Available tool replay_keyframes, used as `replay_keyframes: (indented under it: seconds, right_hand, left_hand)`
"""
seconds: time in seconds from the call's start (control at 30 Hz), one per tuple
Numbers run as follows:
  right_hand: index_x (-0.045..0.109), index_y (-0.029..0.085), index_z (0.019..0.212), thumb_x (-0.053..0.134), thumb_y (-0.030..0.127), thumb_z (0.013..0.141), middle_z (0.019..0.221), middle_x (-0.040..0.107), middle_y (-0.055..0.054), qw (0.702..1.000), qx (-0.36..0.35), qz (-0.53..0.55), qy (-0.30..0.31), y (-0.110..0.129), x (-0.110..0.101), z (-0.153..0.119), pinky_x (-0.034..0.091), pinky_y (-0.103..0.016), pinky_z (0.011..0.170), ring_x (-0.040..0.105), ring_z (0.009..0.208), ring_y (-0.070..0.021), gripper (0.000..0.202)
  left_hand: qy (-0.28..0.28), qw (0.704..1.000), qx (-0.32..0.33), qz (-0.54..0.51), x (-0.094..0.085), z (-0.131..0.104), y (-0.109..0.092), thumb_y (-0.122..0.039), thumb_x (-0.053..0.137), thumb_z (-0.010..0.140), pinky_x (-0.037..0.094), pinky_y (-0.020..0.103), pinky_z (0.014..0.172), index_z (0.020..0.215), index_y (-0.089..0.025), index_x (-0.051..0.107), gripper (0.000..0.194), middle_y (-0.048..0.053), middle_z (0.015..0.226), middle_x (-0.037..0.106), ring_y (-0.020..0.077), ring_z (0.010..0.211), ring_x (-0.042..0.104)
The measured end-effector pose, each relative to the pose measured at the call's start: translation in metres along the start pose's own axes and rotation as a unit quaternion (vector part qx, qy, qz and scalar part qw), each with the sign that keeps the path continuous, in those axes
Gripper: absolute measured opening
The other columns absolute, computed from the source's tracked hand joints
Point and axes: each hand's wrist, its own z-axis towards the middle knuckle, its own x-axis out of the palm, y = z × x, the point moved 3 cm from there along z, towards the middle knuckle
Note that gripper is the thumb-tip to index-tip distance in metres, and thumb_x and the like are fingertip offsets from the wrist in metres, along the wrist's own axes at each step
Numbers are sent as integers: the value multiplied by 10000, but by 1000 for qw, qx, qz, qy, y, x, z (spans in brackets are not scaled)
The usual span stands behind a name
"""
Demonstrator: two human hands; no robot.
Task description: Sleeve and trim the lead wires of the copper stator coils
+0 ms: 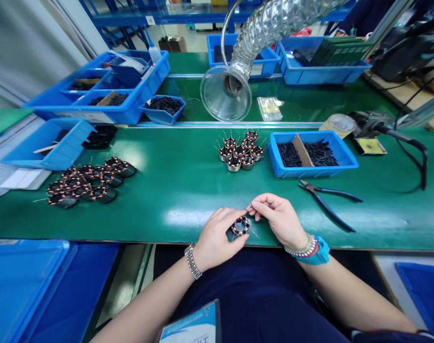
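At the lower centre of the frame, one copper-wound ring [240, 226], round and open in the middle with thin loose wire ends, sits at the green, glossy tabletop's [188, 190] near edge. The left hand [219, 236] is half open, its thumb and fingers curved around the ring; the right hand [276, 216] is nearly closed, fingertips pinched just beside it, though whether they grip a wire is too small to tell. Above, at the picture's centre, eight similar metal-walled rings [239, 151] stand bunched together. A larger bunch of dark-walled rings [79, 183], overlapping too much to count exactly, lies at the left. Right of centre are one smooth blue plastic bin [313, 172], its two compartments of slim black pieces split by one brown divider [302, 150], and one pair of blue-handled pliers [327, 202], jaws parted. One clear, flared funnel [226, 95] hangs at upper centre from a crinkled silver duct [267, 28].
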Motion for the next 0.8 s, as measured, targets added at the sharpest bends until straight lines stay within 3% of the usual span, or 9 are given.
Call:
replay_keyframes:
  seconds: [0.27,0.37,0.5,0.6,0.7,0.8]
  right_hand:
    - [578,149,740,540,327,770,683,606,-19,998,-11,-55,-3,5,-1,-1,419,-226,535,503,547,-83,184]
    - [582,162,750,510,310,788,691,598,-23,978,-68,-194,-32,8,-12,0,435,-269,596,514,602,-115,169]
    - [615,171,744,487,258,799,753,594,-57,867,-188,-461,-41,10,-21,3,412,-349,742,508,767,-182,164]
    - [606,156,900,483,281,804,856,596,-88,815,-219,-534,-55,11,-36,3,419,-359,774,505,845,-205,200]
    - [546,128,1049,491,369,794,997,572,-137,760,-239,-587,-145,16,-75,-3,405,-390,825,490,950,-240,354]
    - [482,87,1140,465,527,758,1103,509,-214,668,-175,-687,-225,12,-125,-14,374,-474,802,425,1051,-339,582]
  left_hand:
    - [3,1000,-6,-7,-2,-1,0,-213,585,709,422,359,826,1119,-198,502,418,60,997,578,187,909,509]
    - [23,999,-9,-32,-5,1,-1,-316,649,667,405,386,869,1138,-204,494,508,70,1051,565,209,974,496]
    - [9,990,-83,-112,-7,12,4,-322,572,748,407,354,883,1050,-199,556,326,63,1044,596,189,981,527]
    - [-1,974,-158,-164,-2,23,8,-273,534,773,456,292,782,893,-166,609,178,42,870,645,156,820,587]
    - [13,956,-209,-204,3,29,10,-291,533,764,475,246,642,796,-153,616,165,30,757,640,137,691,592]
    - [33,943,-229,-239,3,30,11,-304,543,750,462,210,549,790,-152,612,171,24,732,631,116,626,577]
